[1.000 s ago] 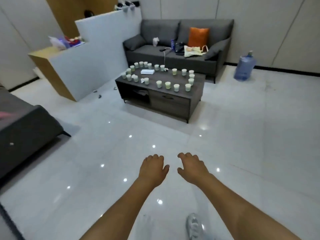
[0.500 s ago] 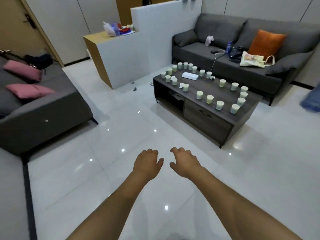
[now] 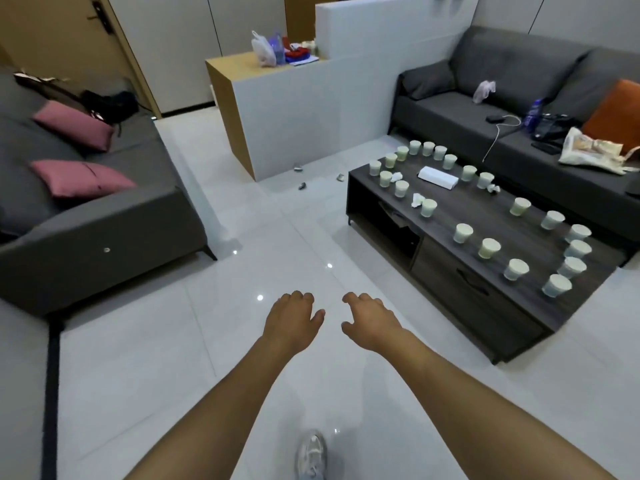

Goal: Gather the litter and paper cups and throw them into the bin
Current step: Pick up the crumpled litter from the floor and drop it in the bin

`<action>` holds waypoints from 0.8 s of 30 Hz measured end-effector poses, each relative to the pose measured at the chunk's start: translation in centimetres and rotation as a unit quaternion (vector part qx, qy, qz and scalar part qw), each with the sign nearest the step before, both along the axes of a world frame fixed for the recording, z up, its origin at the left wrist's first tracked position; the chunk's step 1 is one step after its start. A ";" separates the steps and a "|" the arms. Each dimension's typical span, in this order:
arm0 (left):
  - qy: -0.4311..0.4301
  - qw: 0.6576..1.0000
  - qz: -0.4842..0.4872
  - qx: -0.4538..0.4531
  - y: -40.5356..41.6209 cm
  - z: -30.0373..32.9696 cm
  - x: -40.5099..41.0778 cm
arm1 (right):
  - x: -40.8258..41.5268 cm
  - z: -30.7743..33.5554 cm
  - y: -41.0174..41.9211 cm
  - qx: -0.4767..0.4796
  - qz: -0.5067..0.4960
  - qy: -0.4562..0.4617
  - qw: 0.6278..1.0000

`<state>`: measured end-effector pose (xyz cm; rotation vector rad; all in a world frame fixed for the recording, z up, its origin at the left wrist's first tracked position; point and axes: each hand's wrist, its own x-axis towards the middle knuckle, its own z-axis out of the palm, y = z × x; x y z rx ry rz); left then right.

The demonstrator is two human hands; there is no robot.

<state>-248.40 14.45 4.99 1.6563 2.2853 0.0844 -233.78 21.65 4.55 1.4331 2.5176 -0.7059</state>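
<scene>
Both hands empty, fingers loosely curled: left hand (image 3: 292, 322), right hand (image 3: 372, 323). Pale paper cups (image 3: 463, 233) stand on dark wooden counter (image 3: 491, 220); crumpled scraps (image 3: 302, 185) on floor. No bin visible; locate it first, then stack cups.

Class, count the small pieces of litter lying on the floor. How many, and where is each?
3. The first piece lies at the foot of the white counter, the second piece just nearer the camera, the third piece by the coffee table. Furniture may hide more.

One head-worn camera looks forward and down, coffee table (image 3: 460, 216) ahead-right.
</scene>
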 end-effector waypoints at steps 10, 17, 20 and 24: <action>0.002 0.999 -0.009 -0.032 16.1 -0.8 -12.5 | -12.2 -0.6 16.8 -0.018 -0.008 0.001 1.000; -0.002 0.999 0.010 -0.041 31.5 -1.7 -19.7 | -19.5 -1.9 32.8 -0.029 0.006 -0.001 1.000; 0.000 0.999 0.027 -0.041 37.8 -1.3 -22.7 | -22.6 -1.3 39.8 -0.029 0.015 -0.005 0.999; -0.006 0.998 0.047 -0.037 45.4 -1.0 -26.5 | -26.7 -0.6 48.2 -0.026 0.032 -0.009 0.999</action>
